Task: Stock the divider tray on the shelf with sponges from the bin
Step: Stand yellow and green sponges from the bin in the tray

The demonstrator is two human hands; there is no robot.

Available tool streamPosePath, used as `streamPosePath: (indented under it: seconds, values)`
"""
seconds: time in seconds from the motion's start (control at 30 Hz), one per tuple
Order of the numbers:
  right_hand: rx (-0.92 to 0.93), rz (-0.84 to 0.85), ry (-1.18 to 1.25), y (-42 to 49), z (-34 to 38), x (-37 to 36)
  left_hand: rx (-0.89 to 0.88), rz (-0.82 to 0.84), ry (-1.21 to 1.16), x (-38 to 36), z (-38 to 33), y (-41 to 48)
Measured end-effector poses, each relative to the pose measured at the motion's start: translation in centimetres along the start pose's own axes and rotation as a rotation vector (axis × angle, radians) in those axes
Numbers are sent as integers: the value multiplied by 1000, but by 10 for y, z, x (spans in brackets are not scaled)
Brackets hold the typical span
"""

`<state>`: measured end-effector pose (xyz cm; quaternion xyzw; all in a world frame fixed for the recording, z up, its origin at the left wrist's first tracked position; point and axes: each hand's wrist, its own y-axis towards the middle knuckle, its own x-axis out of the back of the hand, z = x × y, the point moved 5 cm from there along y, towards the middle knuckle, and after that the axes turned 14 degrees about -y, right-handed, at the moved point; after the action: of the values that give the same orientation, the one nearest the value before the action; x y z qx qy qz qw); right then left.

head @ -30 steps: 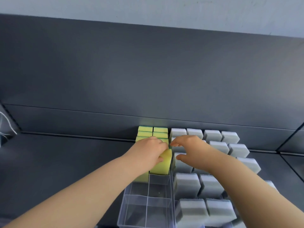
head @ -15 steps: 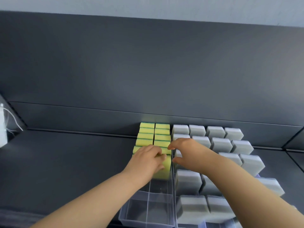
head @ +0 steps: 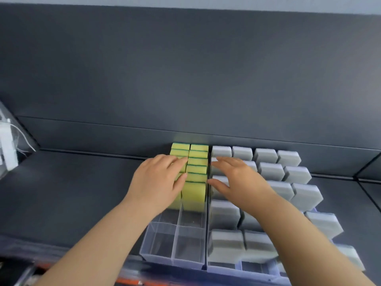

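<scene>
A clear divider tray (head: 175, 240) is sitting on a dark grey shelf (head: 72, 193), pushed back toward the rear panel. Yellow sponges (head: 196, 168) with green backing are standing on edge in its two lanes, filling the rear part; the front compartments are showing bare plastic. The frontmost yellow sponge (head: 193, 196) is standing upright in the right lane.

The left hand (head: 158, 180) is lying over the left lane's sponges, fingers (head: 177, 162) extended and released, thumb tip touching the right lane's row; it is grasping nothing. The right hand (head: 237, 180) is hovering just right of the tray's wall, fingers spread and released, above the grey sponges (head: 270, 172) standing in the adjoining tray (head: 253, 267). Whether it is touching them cannot be determined.

At far left, a clear fixture with white cords (head: 8, 145) is showing.
</scene>
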<state>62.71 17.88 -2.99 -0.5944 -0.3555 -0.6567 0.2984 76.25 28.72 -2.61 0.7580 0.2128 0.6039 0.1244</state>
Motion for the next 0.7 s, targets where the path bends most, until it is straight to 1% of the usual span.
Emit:
streamPosePath:
  seconds: [0.17,0.3,0.4,0.57,0.63,0.7]
  values:
    - [-110,-75,37,-48,3,13,-41,67,-9,0,-25,-41]
    - [-147,-152,74,-100,34,24,-86,64,-46,15,-47,-69]
    - [-193,-204,88,-138,55,29,-133,68,-119,29,-65,-91]
    - [-337,-170,147,-208,68,10,-188,84,-261,24,-89,-142]
    - [-355,-121,122,-231,71,-5,-190,108,-342,8,-102,-161]
    - [-373,-38,109,-256,70,-26,-193,165,-382,-14,-120,-179]
